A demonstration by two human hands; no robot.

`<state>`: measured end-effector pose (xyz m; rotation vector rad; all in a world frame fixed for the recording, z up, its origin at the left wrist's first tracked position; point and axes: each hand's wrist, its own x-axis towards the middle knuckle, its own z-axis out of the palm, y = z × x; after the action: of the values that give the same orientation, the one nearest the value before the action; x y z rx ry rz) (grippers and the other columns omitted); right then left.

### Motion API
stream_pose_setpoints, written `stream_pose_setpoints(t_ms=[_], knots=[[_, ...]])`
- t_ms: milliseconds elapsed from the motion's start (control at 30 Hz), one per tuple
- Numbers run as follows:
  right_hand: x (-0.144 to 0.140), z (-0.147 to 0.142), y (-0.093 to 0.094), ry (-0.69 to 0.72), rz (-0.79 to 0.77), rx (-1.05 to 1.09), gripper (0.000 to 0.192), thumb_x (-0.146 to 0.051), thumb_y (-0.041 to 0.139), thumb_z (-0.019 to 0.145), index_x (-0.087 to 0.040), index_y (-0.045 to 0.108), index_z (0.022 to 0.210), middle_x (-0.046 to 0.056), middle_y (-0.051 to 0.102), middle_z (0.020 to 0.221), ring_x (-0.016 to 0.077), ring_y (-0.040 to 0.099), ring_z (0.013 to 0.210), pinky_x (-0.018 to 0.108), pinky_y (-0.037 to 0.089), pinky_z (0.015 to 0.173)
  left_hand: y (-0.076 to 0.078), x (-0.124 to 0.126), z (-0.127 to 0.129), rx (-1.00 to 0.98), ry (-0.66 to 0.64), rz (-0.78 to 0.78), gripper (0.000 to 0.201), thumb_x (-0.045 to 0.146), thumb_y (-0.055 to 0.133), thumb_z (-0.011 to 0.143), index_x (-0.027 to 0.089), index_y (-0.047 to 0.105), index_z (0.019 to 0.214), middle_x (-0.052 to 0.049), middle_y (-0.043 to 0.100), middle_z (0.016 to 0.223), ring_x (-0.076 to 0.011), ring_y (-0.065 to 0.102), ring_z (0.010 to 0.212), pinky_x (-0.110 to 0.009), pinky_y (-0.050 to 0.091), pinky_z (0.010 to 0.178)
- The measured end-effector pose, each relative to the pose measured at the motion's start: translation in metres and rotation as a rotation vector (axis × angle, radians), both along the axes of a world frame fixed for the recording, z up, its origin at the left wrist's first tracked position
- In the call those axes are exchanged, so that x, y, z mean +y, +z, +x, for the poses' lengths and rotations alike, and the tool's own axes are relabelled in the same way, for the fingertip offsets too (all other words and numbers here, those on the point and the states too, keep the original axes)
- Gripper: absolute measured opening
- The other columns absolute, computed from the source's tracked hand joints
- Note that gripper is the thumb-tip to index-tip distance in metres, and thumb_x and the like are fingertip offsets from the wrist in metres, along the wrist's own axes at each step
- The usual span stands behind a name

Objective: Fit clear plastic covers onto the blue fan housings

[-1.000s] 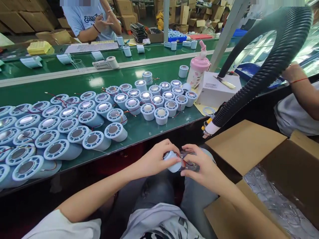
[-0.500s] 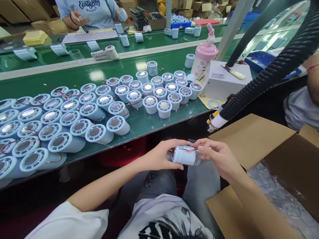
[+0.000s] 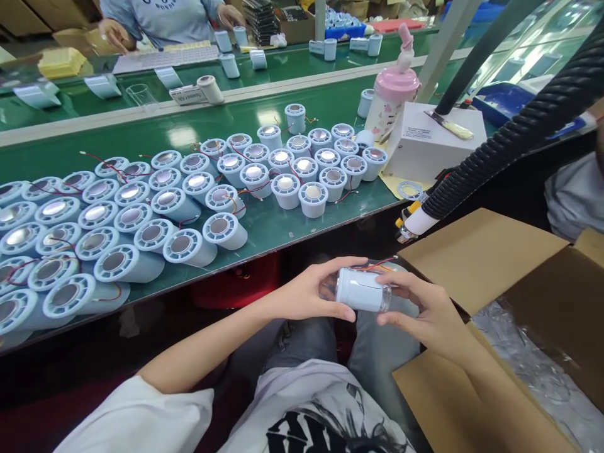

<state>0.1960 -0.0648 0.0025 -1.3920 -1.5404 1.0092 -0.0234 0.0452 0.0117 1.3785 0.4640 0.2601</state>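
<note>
Above my lap, a light blue cylindrical housing [image 3: 361, 290] lies on its side between my hands, with clear plastic showing at its right end. Thin red and yellow wires [image 3: 377, 265] stick out along its top. My left hand [image 3: 314, 290] is wrapped round the left end, thumb below and fingers above. On the right end, my right hand [image 3: 422, 305] grips with thumb and fingers. Many similar blue housings [image 3: 225, 230] with round metal discs in their ends stand on the green bench beyond, several trailing wires.
At my right an open cardboard box [image 3: 481, 251] holds clear plastic pieces [image 3: 523, 358]. A black ribbed hose [image 3: 509, 132] with a white nozzle hangs over the bench edge. Behind it are a white box [image 3: 434, 148] and a pink-lidded cup [image 3: 394, 104]. Across the bench a co-worker [image 3: 170, 22] handles parts.
The housing has turned in my hands, so its wires now point up and away. My right hand has moved from the wires to a grip on the right end.
</note>
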Motion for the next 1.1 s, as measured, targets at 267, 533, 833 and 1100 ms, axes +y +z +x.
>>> stream_pose_setpoints(t_ms=[267, 533, 833, 1100], knots=[[0.004, -0.004, 0.008, 0.045, -0.182, 0.305, 0.042, -0.028, 0.079, 0.078, -0.031, 0.060, 0.116, 0.002, 0.065, 0.115, 0.0210, 0.063, 0.107, 0.031, 0.056, 0.089, 0.007, -0.003, -0.004, -0.051, 0.003, 0.137, 0.077, 0.023, 0.081, 0.070, 0.028, 0.048, 0.139, -0.010, 0.050, 0.142, -0.0266, 0.056, 0.122, -0.036, 0.050, 0.098], [0.007, -0.008, 0.006, 0.038, -0.342, 0.535, 0.041, -0.037, 0.077, 0.080, -0.026, 0.057, 0.114, 0.004, 0.066, 0.108, 0.0169, 0.064, 0.094, 0.023, 0.055, 0.076, 0.007, -0.002, -0.007, -0.045, -0.003, 0.226, 0.075, 0.024, 0.080, 0.071, 0.026, 0.048, 0.139, -0.012, 0.052, 0.140, -0.0265, 0.054, 0.125, -0.036, 0.048, 0.101], [0.012, -0.013, 0.003, -0.051, -0.480, 0.629, 0.048, -0.050, 0.074, 0.078, -0.020, 0.053, 0.109, 0.001, 0.069, 0.081, 0.0133, 0.067, 0.065, 0.024, 0.058, 0.061, 0.004, -0.003, -0.010, -0.058, 0.008, 0.275, 0.074, 0.025, 0.079, 0.072, 0.028, 0.048, 0.138, -0.011, 0.050, 0.141, -0.0260, 0.054, 0.124, -0.036, 0.051, 0.098], [0.016, -0.021, 0.004, -0.054, -0.636, 0.695, 0.056, -0.065, 0.065, 0.078, -0.015, 0.052, 0.102, 0.002, 0.068, 0.065, 0.0144, 0.067, 0.051, 0.018, 0.055, 0.045, 0.003, -0.002, -0.010, -0.100, 0.007, 0.300, 0.075, 0.018, 0.081, 0.069, 0.028, 0.050, 0.137, -0.011, 0.050, 0.141, -0.0268, 0.051, 0.128, -0.036, 0.049, 0.101]])
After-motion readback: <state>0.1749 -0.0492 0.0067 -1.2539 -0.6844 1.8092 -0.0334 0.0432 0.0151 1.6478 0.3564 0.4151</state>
